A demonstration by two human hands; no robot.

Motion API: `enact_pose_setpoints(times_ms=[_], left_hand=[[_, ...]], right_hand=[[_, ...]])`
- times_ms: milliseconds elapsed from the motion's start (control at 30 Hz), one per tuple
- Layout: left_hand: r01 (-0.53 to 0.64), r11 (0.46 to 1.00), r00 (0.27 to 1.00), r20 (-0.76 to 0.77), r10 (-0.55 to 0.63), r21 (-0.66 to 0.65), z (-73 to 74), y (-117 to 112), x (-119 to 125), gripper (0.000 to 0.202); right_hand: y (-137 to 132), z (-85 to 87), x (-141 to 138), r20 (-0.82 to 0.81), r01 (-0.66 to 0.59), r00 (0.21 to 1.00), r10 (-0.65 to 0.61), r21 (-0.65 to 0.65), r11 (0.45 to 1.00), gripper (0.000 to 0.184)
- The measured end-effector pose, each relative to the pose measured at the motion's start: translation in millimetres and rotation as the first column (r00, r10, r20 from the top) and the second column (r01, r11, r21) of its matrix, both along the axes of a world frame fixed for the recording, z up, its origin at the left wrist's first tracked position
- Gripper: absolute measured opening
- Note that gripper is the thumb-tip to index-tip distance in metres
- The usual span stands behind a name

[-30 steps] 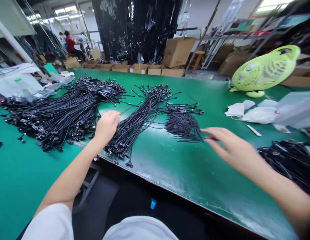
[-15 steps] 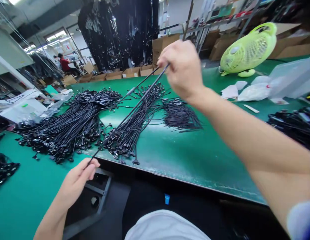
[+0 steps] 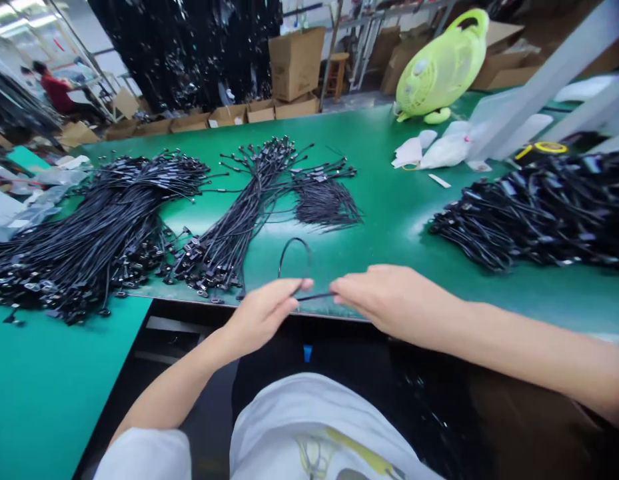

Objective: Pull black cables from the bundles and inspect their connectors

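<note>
A thin black cable (image 3: 315,296) runs between my two hands at the table's front edge. My left hand (image 3: 266,310) pinches it, and a loop of cable rises above those fingers. To the right, my right hand (image 3: 384,297) is closed on the other stretch; the cable's ends are hidden or blurred. Beyond my hands lies a loose bundle of black cables (image 3: 244,213) with connectors at its near end. A larger cable pile (image 3: 114,213) spreads to the left, and a small bunch of short thin black leads (image 3: 326,200) lies right of the middle bundle.
Bundled black cables (image 3: 539,213) lie at the right of the green table (image 3: 389,233). A lime-green fan (image 3: 439,67) stands at the back, near white plastic bags (image 3: 446,148). Cardboard boxes (image 3: 229,115) line the far edge. A person in red (image 3: 56,93) sits far left.
My right hand has come down from above the middle bundle to the table's front edge. My left hand has moved right, close to it. The stretched cable is now looped, and the view has shifted right.
</note>
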State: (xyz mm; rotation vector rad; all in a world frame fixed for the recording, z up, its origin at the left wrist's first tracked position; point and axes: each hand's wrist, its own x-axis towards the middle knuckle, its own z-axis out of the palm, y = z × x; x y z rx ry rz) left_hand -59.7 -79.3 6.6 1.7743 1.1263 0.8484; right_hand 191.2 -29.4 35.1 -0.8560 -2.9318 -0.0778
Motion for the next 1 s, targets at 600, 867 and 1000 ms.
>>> enact_pose_setpoints(times_ms=[600, 867, 1000], left_hand=[[-0.08, 0.874, 0.62, 0.663, 0.42, -0.48, -2.0, 27, -13, 0.03], [-0.06, 0.853, 0.66, 0.62, 0.424, -0.518, -15.0, 34, -5, 0.035], [-0.039, 0.813, 0.619, 0.625, 0.475, -0.58, -14.3, 38, -2, 0.034]], right_hand=[[13, -54.7, 61, -0.318, 0.181, 0.928, -0.195, -0.073, 0.981, 0.038], [-2, -39.5, 53, -0.25, 0.043, 0.968, -0.002, 0.159, 0.986, 0.032], [-3, -44.2, 49, -0.206, 0.018, 0.978, 0.034, 0.246, 0.969, 0.03]])
